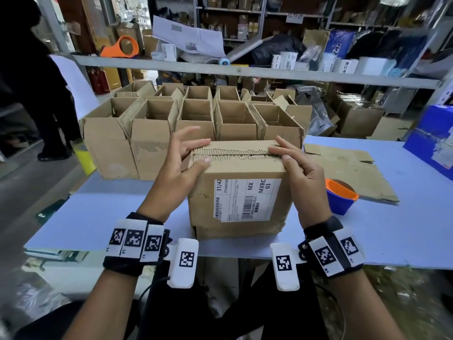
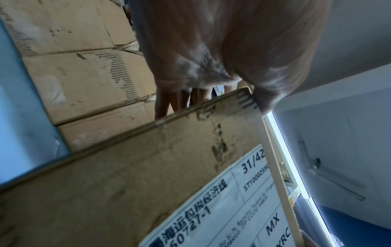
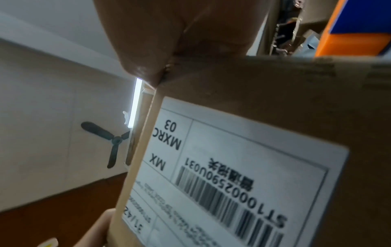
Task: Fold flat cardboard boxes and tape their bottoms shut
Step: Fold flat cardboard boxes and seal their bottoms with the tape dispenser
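A brown cardboard box (image 1: 240,200) with a white shipping label (image 1: 247,200) stands on the pale blue table (image 1: 98,217), its flaps folded down on top and meeting at a ragged seam. My left hand (image 1: 199,154) is at the top left corner, thumb on the near flap, fingers on the far flap, index finger raised. My right hand (image 1: 279,154) presses straight fingers on the right end of the seam, thumb at the near edge. In the left wrist view the box (image 2: 127,183) fills the lower frame. The right wrist view shows the label (image 3: 243,167) and my thumb (image 3: 143,63).
A blue and orange tape dispenser (image 1: 340,195) sits just right of the box, by a flat cardboard sheet (image 1: 353,173). Several open folded boxes (image 1: 196,119) stand in rows behind. A blue carton (image 1: 436,143) is far right. A person (image 1: 36,82) stands at left.
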`<state>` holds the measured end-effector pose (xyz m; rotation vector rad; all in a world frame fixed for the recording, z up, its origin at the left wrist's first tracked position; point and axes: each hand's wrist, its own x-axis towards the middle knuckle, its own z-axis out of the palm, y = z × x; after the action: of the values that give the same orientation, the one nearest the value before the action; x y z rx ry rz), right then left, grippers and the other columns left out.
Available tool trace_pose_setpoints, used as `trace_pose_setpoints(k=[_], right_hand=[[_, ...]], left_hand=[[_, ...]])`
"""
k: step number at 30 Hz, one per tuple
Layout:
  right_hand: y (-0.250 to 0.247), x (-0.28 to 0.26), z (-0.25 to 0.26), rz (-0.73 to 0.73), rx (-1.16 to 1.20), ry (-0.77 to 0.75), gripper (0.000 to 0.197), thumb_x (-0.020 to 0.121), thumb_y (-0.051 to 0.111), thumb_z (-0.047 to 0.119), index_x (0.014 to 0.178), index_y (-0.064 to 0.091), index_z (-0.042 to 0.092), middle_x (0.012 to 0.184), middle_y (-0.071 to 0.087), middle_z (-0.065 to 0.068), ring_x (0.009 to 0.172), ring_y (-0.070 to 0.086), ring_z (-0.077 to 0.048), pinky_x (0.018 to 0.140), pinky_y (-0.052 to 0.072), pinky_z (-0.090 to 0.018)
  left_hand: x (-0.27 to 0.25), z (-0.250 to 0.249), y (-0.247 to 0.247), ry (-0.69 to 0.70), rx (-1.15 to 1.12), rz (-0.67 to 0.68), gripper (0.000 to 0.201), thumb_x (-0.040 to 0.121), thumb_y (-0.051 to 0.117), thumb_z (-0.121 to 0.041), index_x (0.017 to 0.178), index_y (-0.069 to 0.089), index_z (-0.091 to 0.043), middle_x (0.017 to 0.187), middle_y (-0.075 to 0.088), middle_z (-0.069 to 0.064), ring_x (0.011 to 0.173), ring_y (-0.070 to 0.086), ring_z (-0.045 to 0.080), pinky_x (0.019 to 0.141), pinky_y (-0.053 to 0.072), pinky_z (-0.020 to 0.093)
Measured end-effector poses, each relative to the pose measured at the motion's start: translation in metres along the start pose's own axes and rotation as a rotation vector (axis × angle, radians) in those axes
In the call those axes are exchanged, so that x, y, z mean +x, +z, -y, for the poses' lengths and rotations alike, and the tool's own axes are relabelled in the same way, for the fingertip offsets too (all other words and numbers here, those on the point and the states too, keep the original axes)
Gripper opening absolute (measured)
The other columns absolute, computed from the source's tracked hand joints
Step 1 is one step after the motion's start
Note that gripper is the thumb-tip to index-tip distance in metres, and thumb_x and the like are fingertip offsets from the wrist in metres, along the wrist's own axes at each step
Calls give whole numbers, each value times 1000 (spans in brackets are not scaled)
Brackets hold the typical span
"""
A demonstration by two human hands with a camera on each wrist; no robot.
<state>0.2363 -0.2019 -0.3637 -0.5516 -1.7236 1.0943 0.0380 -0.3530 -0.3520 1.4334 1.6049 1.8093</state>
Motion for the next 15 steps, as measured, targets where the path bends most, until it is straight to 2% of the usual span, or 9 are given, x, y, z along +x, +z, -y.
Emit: trace_pose_setpoints(k=[2, 4, 6, 8, 10, 12, 14, 15], right_hand=[[-2, 0, 1, 17, -42, -14, 33, 104, 48, 6, 115, 76, 19, 141, 62, 12, 132, 50, 7, 106, 37, -10], [-6, 0, 6, 59, -69, -6, 32, 105, 48, 7, 118, 76, 17, 142, 61, 12, 134, 49, 6, 113, 37, -16], [-13, 3, 11, 131, -96, 10, 31, 105, 49, 7, 121, 74, 14, 143, 60, 12, 135, 47, 6, 116, 35, -21], [-23, 8, 17, 238, -121, 17, 30, 105, 51, 9, 124, 73, 14, 145, 57, 12, 136, 47, 6, 115, 36, -20], [-36, 17, 19, 288, -117, 46, 29, 106, 52, 14, 127, 71, 16, 145, 58, 10, 134, 51, 3, 110, 40, -18], [-52, 31, 17, 179, -124, 127, 28, 107, 51, 22, 126, 71, 19, 137, 65, 4, 124, 62, -8, 97, 51, -23], [-71, 47, 8, 48, -315, 213, 23, 106, 54, 26, 120, 71, 21, 125, 70, -3, 107, 68, -16, 83, 53, -26], [-81, 54, 0, 55, -499, 261, 24, 104, 55, 29, 121, 70, 21, 125, 70, -6, 105, 66, -18, 83, 52, -29]], left_hand=[[2, -2, 1, -1, 116, 35, 45, 91, 52, -26, 135, 56, -32, 135, 57, -7, 129, 49, 2, 114, 35, 30], [4, -2, 3, 13, 196, 18, 35, 95, 51, -20, 124, 70, -25, 135, 54, -6, 129, 45, -3, 113, 31, 17], [5, -2, 4, 22, 230, -4, 31, 100, 51, -9, 118, 74, -21, 135, 53, -5, 128, 45, -5, 107, 30, 8], [5, -1, 4, 29, 258, -15, 32, 100, 52, -5, 117, 74, -20, 134, 54, -6, 126, 46, -6, 102, 30, 4], [5, -1, 4, 43, 268, -21, 31, 99, 53, -6, 117, 74, -19, 133, 55, -6, 124, 47, -7, 101, 30, 3], [6, -1, 5, 61, 281, -30, 30, 99, 54, -6, 117, 75, -19, 132, 55, -5, 123, 47, -7, 102, 31, 4], [6, -1, 5, 68, 284, -38, 29, 98, 55, -6, 116, 75, -18, 132, 55, -5, 123, 47, -6, 103, 31, 5], [6, -1, 6, 68, 281, -39, 29, 98, 56, -6, 116, 75, -18, 132, 56, -5, 123, 47, -6, 103, 32, 6]])
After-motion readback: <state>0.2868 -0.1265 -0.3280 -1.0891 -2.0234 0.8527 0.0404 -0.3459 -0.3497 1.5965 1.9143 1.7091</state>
